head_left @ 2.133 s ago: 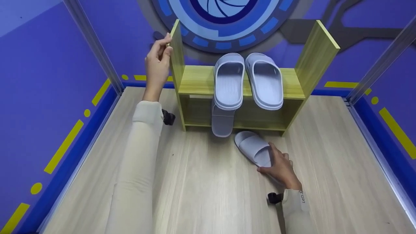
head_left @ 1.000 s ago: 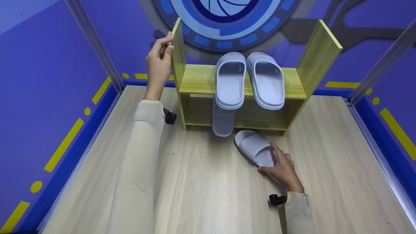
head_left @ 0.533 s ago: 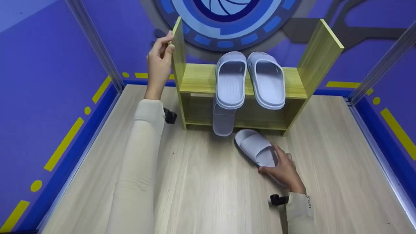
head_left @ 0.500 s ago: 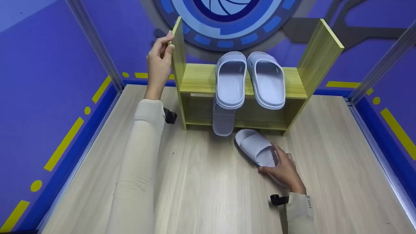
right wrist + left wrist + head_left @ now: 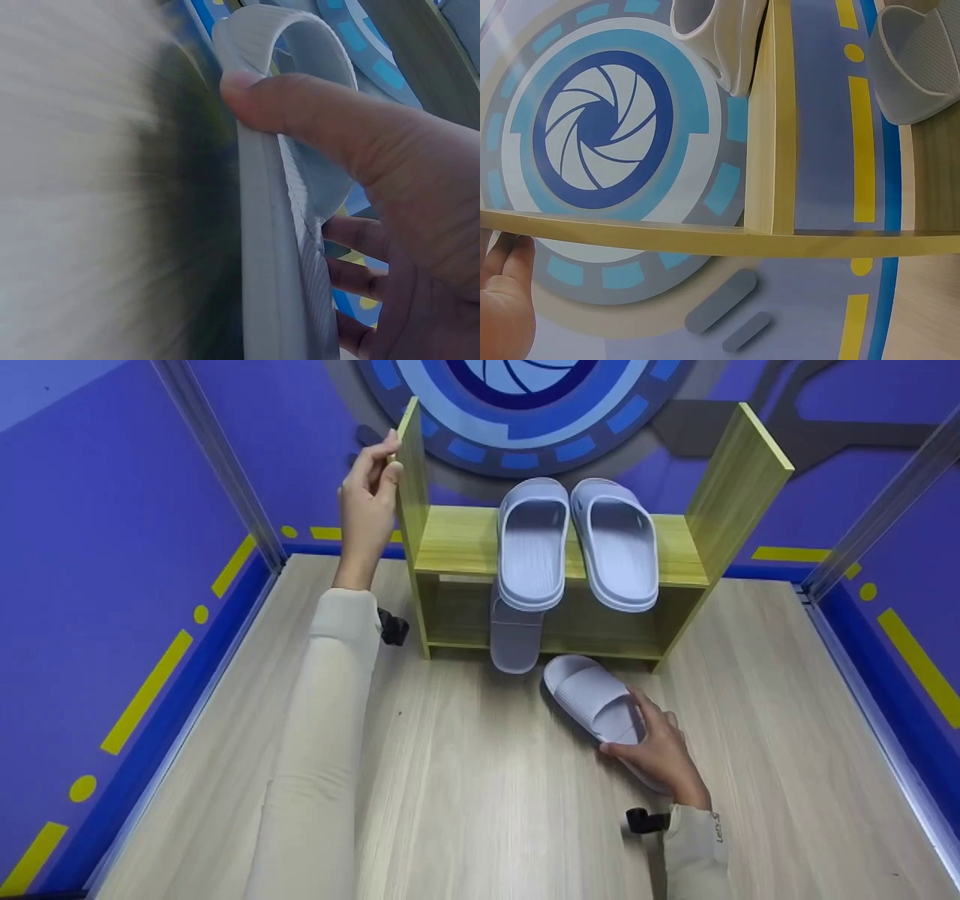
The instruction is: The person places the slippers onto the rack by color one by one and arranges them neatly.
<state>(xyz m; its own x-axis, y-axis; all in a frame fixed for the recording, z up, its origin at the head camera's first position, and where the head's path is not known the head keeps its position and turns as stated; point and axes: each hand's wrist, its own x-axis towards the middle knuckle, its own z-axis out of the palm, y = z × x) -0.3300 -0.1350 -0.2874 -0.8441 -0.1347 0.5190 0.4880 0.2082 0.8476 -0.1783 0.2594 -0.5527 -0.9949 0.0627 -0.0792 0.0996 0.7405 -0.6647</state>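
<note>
My left hand [image 5: 377, 472] pinches the top front corner of the left side panel of a yellow-green wooden shelf [image 5: 457, 544]; its fingers [image 5: 506, 259] touch that panel's edge [image 5: 705, 238] in the left wrist view. A pair of pale grey slippers [image 5: 532, 547] [image 5: 616, 547] lies on the upper board, heels overhanging. A third slipper [image 5: 514, 641] sticks out of the lower compartment. My right hand [image 5: 651, 742] grips the heel end of a fourth slipper [image 5: 589, 694] on the floor before the shelf. The thumb [image 5: 315, 112] presses its rim [image 5: 262, 225], with the other fingers underneath.
The light wood floor [image 5: 465, 795] is bounded by blue-purple walls with yellow marks and metal posts [image 5: 217, 465] [image 5: 877, 502] at the left and right. A round blue emblem [image 5: 517, 405] is on the back wall behind the shelf.
My right hand has pushed the floor slipper slightly toward the shelf; the right wrist view is motion-blurred. My left hand has stayed on the side panel.
</note>
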